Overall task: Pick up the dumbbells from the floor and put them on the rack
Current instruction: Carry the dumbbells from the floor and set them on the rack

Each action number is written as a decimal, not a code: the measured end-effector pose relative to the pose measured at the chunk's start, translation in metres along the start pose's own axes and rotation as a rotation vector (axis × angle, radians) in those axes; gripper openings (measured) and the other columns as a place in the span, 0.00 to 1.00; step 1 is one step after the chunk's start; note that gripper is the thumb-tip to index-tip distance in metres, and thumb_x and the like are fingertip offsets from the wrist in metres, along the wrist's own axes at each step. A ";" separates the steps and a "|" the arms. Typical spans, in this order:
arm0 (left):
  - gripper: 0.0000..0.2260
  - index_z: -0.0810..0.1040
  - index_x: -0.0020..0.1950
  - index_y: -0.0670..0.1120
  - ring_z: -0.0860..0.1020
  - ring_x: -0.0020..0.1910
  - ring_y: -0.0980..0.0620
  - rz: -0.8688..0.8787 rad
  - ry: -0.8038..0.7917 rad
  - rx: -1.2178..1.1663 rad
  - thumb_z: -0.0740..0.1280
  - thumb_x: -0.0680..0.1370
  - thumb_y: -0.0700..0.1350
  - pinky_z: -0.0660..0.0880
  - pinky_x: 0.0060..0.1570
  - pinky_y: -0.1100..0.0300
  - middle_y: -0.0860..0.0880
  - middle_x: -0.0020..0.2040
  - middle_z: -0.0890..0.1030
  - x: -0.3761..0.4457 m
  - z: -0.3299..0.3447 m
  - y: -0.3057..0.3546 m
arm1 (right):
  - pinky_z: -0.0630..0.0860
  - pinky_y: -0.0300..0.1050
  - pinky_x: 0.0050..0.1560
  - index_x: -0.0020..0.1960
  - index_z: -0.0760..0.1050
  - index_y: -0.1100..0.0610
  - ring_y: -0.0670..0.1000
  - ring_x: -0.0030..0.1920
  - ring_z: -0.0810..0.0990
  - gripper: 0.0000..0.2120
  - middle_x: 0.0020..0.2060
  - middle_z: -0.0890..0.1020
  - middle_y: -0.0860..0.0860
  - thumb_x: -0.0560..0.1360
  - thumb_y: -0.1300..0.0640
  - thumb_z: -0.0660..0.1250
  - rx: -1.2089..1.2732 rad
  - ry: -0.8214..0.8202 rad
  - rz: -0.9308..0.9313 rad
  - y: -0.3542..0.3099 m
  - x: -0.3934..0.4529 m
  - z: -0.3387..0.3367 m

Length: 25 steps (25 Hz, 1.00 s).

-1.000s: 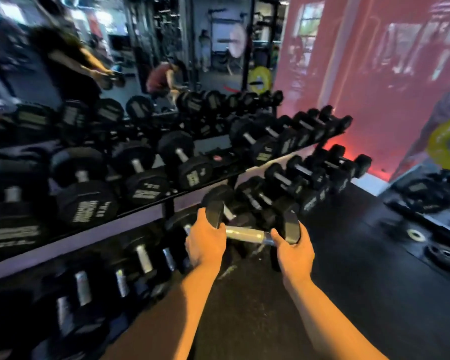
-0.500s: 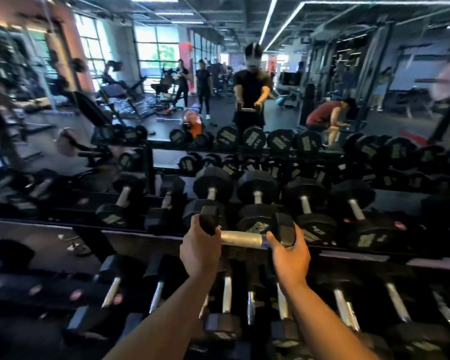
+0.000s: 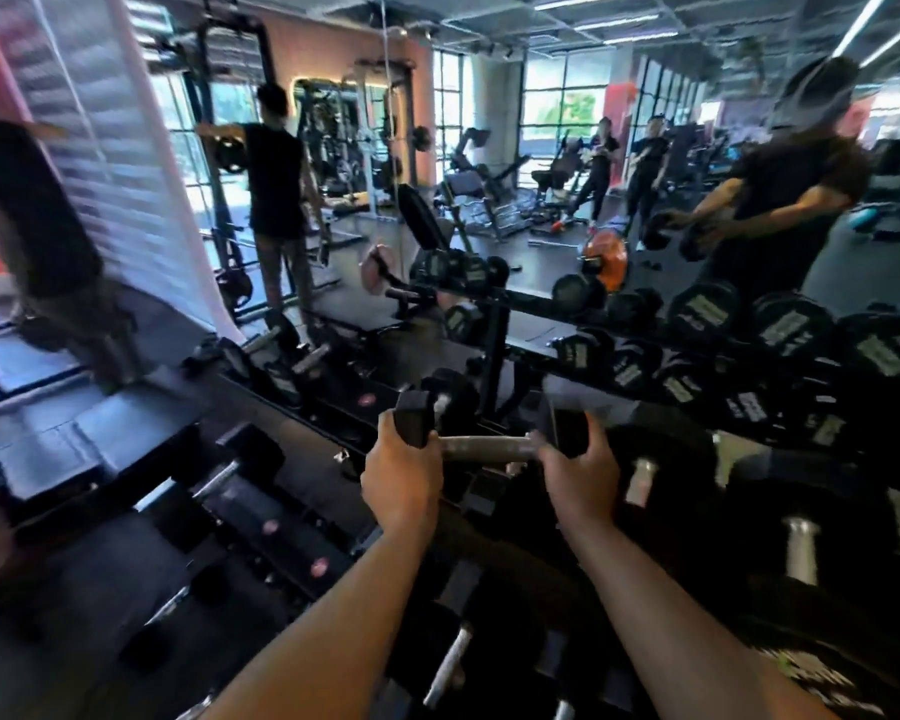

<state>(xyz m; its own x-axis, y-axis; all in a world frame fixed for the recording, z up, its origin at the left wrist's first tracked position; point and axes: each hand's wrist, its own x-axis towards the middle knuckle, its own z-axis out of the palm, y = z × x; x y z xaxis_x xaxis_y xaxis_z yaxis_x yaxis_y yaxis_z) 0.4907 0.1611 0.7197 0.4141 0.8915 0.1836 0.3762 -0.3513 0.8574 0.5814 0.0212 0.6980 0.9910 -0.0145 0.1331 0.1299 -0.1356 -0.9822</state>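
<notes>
Two hands hold one dumbbell (image 3: 484, 433) up in the air, flat and level, in front of the rack (image 3: 494, 324). The left hand (image 3: 398, 478) wraps its fingers around the left black end. The right hand (image 3: 583, 472) wraps its fingers around the right black end. The gray bar shows between them. More weights sit on the rack shelves.
</notes>
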 end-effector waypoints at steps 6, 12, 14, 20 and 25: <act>0.14 0.74 0.58 0.52 0.78 0.39 0.45 -0.100 0.137 -0.015 0.70 0.76 0.52 0.70 0.38 0.55 0.52 0.38 0.77 0.113 0.005 -0.029 | 0.71 0.48 0.68 0.74 0.72 0.54 0.54 0.68 0.76 0.32 0.66 0.79 0.51 0.73 0.51 0.76 -0.061 -0.164 -0.033 -0.014 0.059 0.124; 0.13 0.74 0.59 0.49 0.82 0.45 0.42 -0.122 0.180 -0.053 0.70 0.77 0.51 0.69 0.40 0.55 0.51 0.41 0.79 0.254 -0.003 -0.070 | 0.78 0.56 0.62 0.64 0.77 0.45 0.50 0.56 0.82 0.26 0.53 0.84 0.45 0.67 0.44 0.75 -0.104 -0.191 -0.069 -0.024 0.101 0.272; 0.15 0.74 0.60 0.49 0.83 0.47 0.41 -0.126 0.184 -0.050 0.70 0.77 0.52 0.70 0.40 0.55 0.48 0.45 0.84 0.293 -0.004 -0.082 | 0.78 0.57 0.64 0.66 0.77 0.45 0.51 0.60 0.82 0.29 0.57 0.84 0.46 0.66 0.40 0.74 -0.116 -0.184 -0.069 -0.029 0.110 0.311; 0.16 0.74 0.61 0.49 0.84 0.46 0.42 -0.193 0.160 -0.045 0.70 0.76 0.51 0.79 0.44 0.50 0.48 0.46 0.84 0.370 0.009 -0.110 | 0.75 0.56 0.68 0.71 0.74 0.47 0.52 0.66 0.78 0.33 0.65 0.81 0.50 0.67 0.43 0.76 -0.148 -0.225 -0.065 -0.026 0.138 0.385; 0.15 0.73 0.63 0.49 0.84 0.46 0.46 -0.270 0.161 -0.075 0.69 0.78 0.49 0.76 0.42 0.54 0.50 0.46 0.84 0.392 0.039 -0.117 | 0.75 0.54 0.68 0.70 0.76 0.52 0.52 0.65 0.79 0.29 0.63 0.81 0.51 0.70 0.50 0.78 -0.212 -0.266 -0.059 -0.014 0.173 0.409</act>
<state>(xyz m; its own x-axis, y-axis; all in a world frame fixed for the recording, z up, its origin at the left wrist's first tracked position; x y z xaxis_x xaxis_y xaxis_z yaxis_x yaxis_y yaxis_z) 0.6413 0.5406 0.6723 0.1692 0.9855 0.0131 0.3903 -0.0792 0.9173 0.7642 0.4259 0.6808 0.9592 0.2547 0.1224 0.2056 -0.3315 -0.9208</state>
